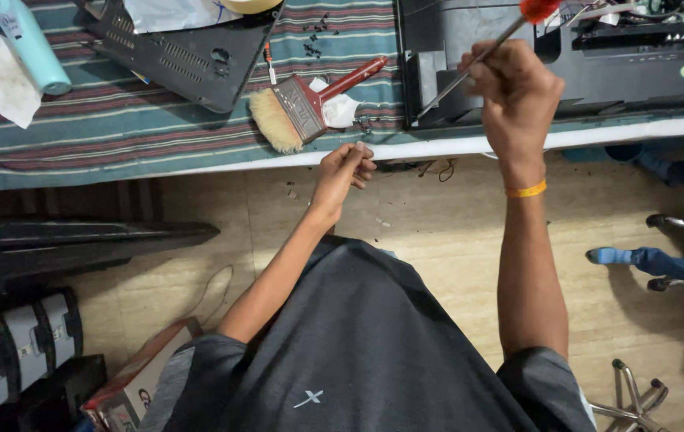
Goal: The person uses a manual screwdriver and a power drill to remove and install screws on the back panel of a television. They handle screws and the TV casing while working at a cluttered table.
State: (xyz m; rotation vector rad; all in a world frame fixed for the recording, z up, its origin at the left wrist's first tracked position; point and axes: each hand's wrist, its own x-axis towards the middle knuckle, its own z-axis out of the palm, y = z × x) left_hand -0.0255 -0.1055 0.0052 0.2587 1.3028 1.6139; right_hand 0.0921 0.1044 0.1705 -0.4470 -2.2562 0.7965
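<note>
- Right hand [518, 96]: fingers closed around the metal shaft of a red-handled screwdriver [482, 54], angled over a black plastic casing [438, 80].
- Left hand [344, 170]: fingers curled shut at the tabletop [118, 128] edge, just below a wooden-handled paintbrush [302, 108]; contents unclear.

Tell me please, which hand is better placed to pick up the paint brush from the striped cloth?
The left hand, probably. It rests at the table edge just below the paint brush and looks free. The right hand is farther away and already grips a screwdriver.
</note>
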